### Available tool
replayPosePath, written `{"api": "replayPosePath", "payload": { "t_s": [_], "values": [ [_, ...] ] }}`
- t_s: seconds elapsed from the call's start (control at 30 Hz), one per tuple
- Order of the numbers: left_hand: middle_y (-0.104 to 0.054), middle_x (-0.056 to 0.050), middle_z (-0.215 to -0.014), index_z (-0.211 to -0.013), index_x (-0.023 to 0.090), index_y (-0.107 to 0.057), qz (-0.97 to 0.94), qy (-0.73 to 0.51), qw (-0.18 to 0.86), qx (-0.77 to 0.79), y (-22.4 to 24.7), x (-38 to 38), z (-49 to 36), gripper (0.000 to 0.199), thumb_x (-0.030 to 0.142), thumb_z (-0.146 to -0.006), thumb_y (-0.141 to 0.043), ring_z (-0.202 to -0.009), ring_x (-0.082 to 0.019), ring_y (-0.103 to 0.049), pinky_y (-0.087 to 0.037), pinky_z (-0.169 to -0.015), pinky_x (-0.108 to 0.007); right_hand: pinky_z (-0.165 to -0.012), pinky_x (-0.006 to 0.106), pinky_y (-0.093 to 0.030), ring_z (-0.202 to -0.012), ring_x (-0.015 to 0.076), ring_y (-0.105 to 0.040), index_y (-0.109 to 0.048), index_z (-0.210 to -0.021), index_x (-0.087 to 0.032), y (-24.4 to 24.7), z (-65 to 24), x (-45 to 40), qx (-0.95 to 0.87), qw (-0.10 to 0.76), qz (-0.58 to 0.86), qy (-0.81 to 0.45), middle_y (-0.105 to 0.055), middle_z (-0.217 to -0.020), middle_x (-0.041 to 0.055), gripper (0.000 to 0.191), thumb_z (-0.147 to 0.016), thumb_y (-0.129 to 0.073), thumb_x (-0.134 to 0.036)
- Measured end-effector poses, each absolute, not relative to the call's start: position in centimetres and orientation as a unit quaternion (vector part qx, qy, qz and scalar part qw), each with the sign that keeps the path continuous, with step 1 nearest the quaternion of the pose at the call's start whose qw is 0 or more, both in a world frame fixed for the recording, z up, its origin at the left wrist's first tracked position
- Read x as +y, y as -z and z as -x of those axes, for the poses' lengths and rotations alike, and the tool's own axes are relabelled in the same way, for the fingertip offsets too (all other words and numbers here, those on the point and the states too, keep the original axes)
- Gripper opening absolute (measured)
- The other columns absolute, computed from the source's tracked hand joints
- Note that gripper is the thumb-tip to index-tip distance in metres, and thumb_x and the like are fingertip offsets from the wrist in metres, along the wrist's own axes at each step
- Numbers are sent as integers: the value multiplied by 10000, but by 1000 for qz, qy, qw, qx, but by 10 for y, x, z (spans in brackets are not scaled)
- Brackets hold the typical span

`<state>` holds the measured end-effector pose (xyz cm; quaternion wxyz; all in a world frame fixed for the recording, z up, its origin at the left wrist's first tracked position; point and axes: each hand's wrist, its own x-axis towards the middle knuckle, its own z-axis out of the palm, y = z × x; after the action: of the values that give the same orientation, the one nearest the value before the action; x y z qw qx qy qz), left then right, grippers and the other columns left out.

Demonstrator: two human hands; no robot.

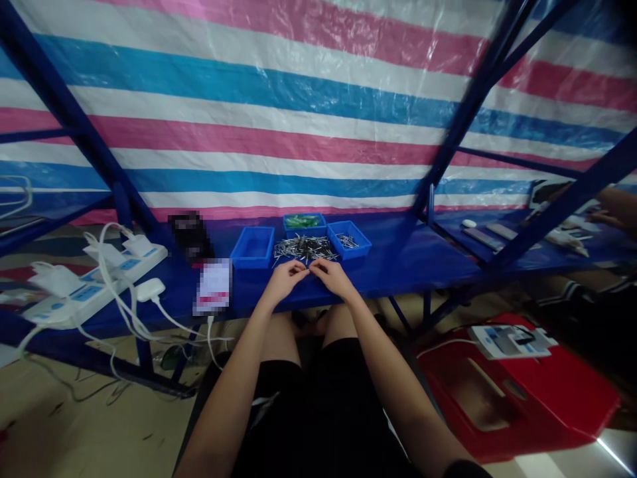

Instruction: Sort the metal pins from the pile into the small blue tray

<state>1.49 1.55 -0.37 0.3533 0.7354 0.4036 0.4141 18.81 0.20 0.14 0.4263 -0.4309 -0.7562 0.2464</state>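
My left hand [287,277] and my right hand [331,275] meet fingertip to fingertip at the near side of a loose pile of thin silver and dark pieces [306,247], which look like small pins or screws. Both sets of fingers are pinched closed; whatever is between them is too small to make out. Around the pile stand three blue bins: a left bin [253,263], a back bin [324,226] holding green pieces [302,221], and a right bin [359,252] with more thin silver pieces [347,240].
On the blue table [398,259], a blurred-out phone-like object [213,289] and a dark object [191,236] lie left. A white power strip [94,289] trails cables [129,312]. Blue posts [460,119] frame the bench. A red stool [557,392] and another person's arm [617,206] are right.
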Motion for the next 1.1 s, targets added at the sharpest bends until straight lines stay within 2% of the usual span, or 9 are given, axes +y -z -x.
{"api": "replayPosePath", "payload": {
  "t_s": [0.17, 0.4, 0.8, 1.1],
  "values": [
    [-637, -51, -849, -830, 150, -591, -722, -440, 366, 390, -1, 15, -15, 230, 369, -775, -548, -823, -172, -597, -470, -770, -286, -688, 227, -397, -718, 125, -564, -620, -824, -191, 0, -188, 3, -780, 395, 418, -247, -643, -790, 2, 208, -843, -477, -340],
    [-663, -64, -825, -882, 141, -596, -702, -428, 392, 413, -1, 16, -16, 249, 356, -758, -572, -812, -186, -623, -478, -776, -303, -694, 231, -418, -727, 126, -577, -582, -993, -200, 1, -190, 4, -728, 456, 434, -273, -640, -797, 0, 237, -818, -513, -344],
    [-676, -68, -873, -911, 146, -651, -728, -412, 352, 419, -1, 13, -14, 307, 398, -758, -565, -786, -194, -617, -484, -744, -300, -696, 228, -398, -718, 125, -561, -610, -838, -197, -1, -189, 2, -742, 447, 443, -230, -627, -772, -6, 211, -851, -455, -340],
    [-654, -55, -842, -850, 145, -609, -701, -456, 372, 403, -2, 14, -14, 269, 395, -764, -560, -822, -182, -612, -475, -772, -289, -710, 227, -397, -735, 127, -565, -624, -808, -200, -3, -187, 1, -790, 378, 431, -218, -647, -804, 6, 229, -864, -448, -337]
  ]
}}
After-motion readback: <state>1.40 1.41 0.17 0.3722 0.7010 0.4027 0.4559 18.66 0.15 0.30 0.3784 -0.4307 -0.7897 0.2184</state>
